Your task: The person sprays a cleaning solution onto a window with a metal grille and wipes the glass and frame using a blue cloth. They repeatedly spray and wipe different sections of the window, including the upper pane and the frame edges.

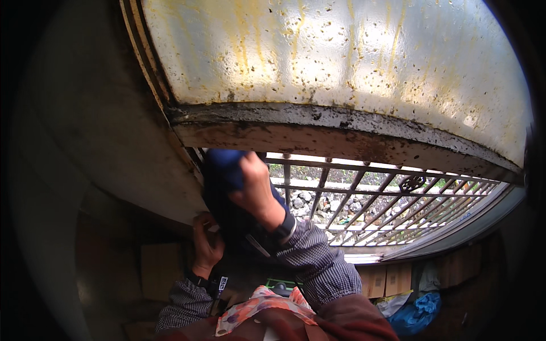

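Note:
Dark blue fabric [228, 164] hangs at the left end of the open window gap, directly under the pane's lower wooden rail [273, 138]. My right hand [256, 183] grips this cloth near its top, the fingers closed and somewhat blurred. Lower and to the left, my left hand [207, 245] is beside the dark cloth, near the wall's lower edge, with its fingers bent; a small pale thing shows by the fingertips, and whether they hold it cannot be made out. Both forearms wear checked sleeves.
A stained, frosted window pane [332, 55] fills the upper view. Metal window bars [354, 192] stand outside, with stones beyond them. A pale wall [106, 140] is on the left. Cardboard boxes [399, 279] and a blue plastic bag [420, 313] lie at the lower right.

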`<state>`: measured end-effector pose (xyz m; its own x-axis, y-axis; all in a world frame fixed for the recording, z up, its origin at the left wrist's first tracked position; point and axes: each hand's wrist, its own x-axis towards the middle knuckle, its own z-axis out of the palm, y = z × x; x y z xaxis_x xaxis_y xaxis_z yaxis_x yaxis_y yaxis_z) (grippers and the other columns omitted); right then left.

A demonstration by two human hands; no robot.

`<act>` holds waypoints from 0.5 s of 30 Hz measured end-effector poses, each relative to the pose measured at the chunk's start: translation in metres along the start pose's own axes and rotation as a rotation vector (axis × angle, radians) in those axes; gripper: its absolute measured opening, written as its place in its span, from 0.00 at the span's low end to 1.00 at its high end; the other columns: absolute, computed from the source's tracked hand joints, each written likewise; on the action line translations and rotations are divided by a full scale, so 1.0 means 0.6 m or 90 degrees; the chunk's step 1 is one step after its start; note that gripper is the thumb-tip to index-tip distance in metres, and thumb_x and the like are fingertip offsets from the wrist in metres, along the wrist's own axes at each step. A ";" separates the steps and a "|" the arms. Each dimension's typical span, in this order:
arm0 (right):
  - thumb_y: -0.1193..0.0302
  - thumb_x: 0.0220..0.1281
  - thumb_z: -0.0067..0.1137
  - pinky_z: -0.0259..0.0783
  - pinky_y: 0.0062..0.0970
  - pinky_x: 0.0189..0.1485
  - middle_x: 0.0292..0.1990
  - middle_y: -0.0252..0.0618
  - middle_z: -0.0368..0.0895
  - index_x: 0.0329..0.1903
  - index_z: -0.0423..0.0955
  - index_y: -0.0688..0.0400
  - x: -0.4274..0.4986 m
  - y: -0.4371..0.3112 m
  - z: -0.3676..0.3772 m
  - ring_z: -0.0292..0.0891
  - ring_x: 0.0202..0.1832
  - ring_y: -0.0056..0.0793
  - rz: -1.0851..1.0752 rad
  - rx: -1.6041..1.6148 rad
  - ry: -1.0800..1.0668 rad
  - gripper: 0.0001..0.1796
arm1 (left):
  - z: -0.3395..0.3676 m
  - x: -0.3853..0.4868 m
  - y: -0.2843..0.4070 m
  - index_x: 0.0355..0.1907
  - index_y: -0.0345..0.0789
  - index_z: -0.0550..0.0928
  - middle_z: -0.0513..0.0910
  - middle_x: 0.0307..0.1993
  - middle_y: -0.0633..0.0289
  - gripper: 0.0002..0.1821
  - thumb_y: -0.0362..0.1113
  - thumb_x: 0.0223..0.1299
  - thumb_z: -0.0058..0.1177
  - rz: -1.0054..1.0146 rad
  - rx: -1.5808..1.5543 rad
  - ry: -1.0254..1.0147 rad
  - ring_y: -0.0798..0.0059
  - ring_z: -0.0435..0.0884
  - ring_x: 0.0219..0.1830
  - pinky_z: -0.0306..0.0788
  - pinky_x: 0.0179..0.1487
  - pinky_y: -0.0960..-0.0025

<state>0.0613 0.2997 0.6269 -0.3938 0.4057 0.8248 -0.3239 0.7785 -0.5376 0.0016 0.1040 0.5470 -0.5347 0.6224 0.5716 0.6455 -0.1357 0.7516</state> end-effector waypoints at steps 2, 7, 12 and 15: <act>0.76 0.31 0.62 0.73 0.43 0.39 0.41 0.54 0.77 0.42 0.76 0.61 0.065 -0.024 0.007 0.74 0.38 0.58 -0.072 -0.029 0.072 0.25 | -0.001 0.000 0.001 0.51 0.30 0.66 0.69 0.46 0.54 0.24 0.21 0.46 0.44 -0.026 0.011 0.015 0.65 0.71 0.48 0.67 0.55 0.63; 0.75 0.36 0.64 0.73 0.41 0.34 0.31 0.49 0.74 0.34 0.75 0.60 0.028 -0.060 -0.011 0.77 0.33 0.51 -0.114 -0.066 0.043 0.15 | -0.003 0.005 0.005 0.49 0.31 0.67 0.68 0.44 0.54 0.22 0.25 0.46 0.47 0.001 0.038 0.008 0.64 0.71 0.47 0.68 0.54 0.64; 0.71 0.33 0.68 0.72 0.39 0.30 0.30 0.50 0.73 0.33 0.75 0.60 -0.006 -0.063 -0.023 0.76 0.29 0.49 -0.084 -0.033 0.006 0.18 | -0.003 0.009 0.011 0.48 0.30 0.67 0.68 0.42 0.54 0.22 0.25 0.46 0.46 0.037 0.061 -0.010 0.65 0.70 0.45 0.69 0.53 0.64; 0.73 0.35 0.63 0.72 0.36 0.33 0.33 0.51 0.74 0.39 0.75 0.60 0.042 -0.063 -0.019 0.75 0.35 0.52 -0.096 -0.078 0.021 0.20 | -0.001 0.010 0.012 0.48 0.30 0.67 0.68 0.42 0.54 0.22 0.25 0.45 0.46 0.030 0.077 -0.008 0.64 0.70 0.45 0.68 0.53 0.65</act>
<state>0.0737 0.2860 0.6700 -0.3199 0.2945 0.9005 -0.2688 0.8832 -0.3843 0.0025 0.1066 0.5558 -0.4954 0.6272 0.6010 0.7314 -0.0720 0.6781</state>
